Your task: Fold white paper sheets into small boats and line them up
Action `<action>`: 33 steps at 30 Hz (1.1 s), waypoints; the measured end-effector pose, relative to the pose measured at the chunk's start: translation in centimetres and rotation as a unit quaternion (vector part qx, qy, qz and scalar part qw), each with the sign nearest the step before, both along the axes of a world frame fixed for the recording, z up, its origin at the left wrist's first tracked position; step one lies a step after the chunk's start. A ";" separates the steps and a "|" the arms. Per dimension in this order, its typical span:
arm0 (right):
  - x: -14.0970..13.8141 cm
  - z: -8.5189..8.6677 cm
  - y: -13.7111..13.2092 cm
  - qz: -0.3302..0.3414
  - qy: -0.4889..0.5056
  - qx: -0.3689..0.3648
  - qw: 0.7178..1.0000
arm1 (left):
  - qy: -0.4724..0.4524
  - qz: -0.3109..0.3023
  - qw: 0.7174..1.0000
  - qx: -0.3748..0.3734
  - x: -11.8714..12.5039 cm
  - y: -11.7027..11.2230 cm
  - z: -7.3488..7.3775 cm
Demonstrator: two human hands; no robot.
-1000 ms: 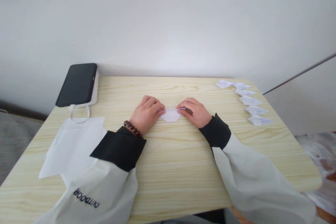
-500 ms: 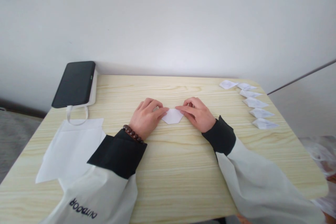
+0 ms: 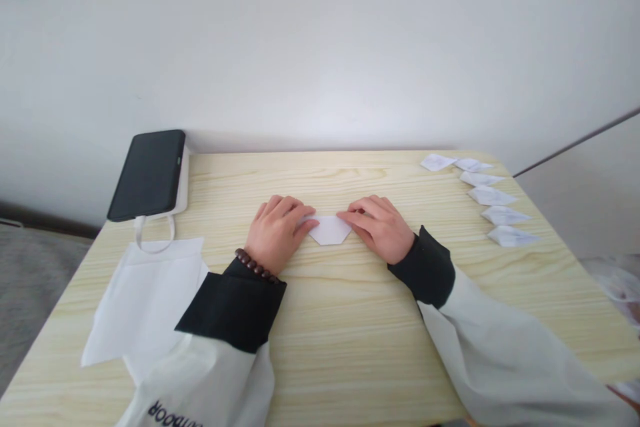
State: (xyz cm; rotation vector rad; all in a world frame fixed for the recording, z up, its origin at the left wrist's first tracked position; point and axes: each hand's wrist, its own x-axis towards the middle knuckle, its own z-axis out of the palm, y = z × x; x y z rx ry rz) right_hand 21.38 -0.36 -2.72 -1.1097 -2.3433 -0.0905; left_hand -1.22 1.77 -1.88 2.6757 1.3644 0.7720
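Note:
A small folded piece of white paper (image 3: 330, 231) lies near the middle of the wooden table, its lower corners slanted. My left hand (image 3: 280, 227) pinches its left end between thumb and fingers. At the opposite end, my right hand (image 3: 377, 227) grips the paper's upper right part with its fingertips. Both ends of the paper are partly hidden under the fingers. A dark beaded bracelet (image 3: 255, 264) circles my left wrist.
Several folded white paper pieces (image 3: 493, 195) with pointed ends line the table's right side. White sheets (image 3: 145, 300) lie at the left, partly under my left sleeve. Behind them stands a black-topped device (image 3: 149, 173) with a white cable (image 3: 156, 250). A wall borders the table's far edge.
The camera view has shifted slightly, so the table sits a little lower. Both hands stay on the paper; the fingers of my right hand have drawn closer together.

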 end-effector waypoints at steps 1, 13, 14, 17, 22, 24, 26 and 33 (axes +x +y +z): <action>-0.1 0.0 0.0 -0.002 0.000 0.000 1.000 | -0.005 -0.003 1.000 -0.005 -0.2 0.0 0.0; -0.6 -0.3 -0.6 -0.035 0.011 -0.005 0.999 | -0.025 -0.008 1.000 -0.017 -1.2 0.0 -0.4; -0.6 -0.3 -0.6 -0.033 0.013 -0.007 0.999 | -0.028 -0.008 0.999 -0.015 -1.2 -0.1 -0.4; -0.6 -0.3 -0.6 -0.025 0.019 -0.011 0.999 | -0.032 -0.011 0.999 -0.016 -1.1 -0.1 -0.3; -0.6 -0.3 -0.5 -0.013 0.027 -0.013 0.999 | -0.035 -0.034 0.998 -0.039 -1.1 -0.1 -0.2; -0.6 -0.3 -0.4 -0.010 0.031 -0.012 0.999 | -0.036 -0.037 0.998 -0.046 -1.1 0.0 -0.2; -0.6 -0.3 -0.4 -0.012 0.033 -0.016 0.999 | -0.038 -0.037 0.997 -0.051 -1.0 0.0 -0.2; -0.7 -0.2 -0.6 -0.023 0.036 -0.051 0.998 | -0.022 -0.002 0.998 -0.059 -0.8 -0.1 0.1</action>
